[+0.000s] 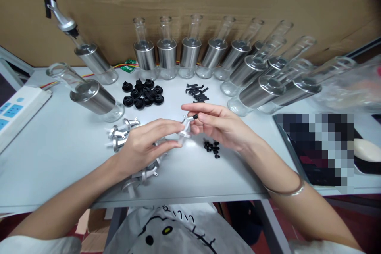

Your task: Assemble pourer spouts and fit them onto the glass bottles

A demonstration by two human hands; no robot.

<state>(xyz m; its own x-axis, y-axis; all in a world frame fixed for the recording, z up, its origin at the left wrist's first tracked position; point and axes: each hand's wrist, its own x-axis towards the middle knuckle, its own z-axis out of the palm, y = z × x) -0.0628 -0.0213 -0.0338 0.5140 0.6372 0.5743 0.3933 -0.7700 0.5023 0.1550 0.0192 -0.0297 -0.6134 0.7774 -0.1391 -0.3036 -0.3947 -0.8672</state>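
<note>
Between thumb and fingers my left hand (145,139) grips a silver pour spout (186,127) by its round collar, nozzle pointing up and right. On the nozzle end sits a small black tip (195,117). My right hand (223,124) is closed lightly at that tip, thumb against it and index finger stretched above. More silver spouts (118,143) lie under and around my left hand, partly hidden by it. Several small black tips (212,147) are scattered below my right hand. Beyond the hands lie black ribbed stoppers (143,94) and thin black flaps (197,92).
Glass bottles with metal sleeves (166,53) stand in a curve along the back and right. At left, one bottle (94,61) carries a fitted spout. A power strip (24,107) lies far left, a dark, partly pixelated flat object (309,151) at right, near a plastic bag (354,87).
</note>
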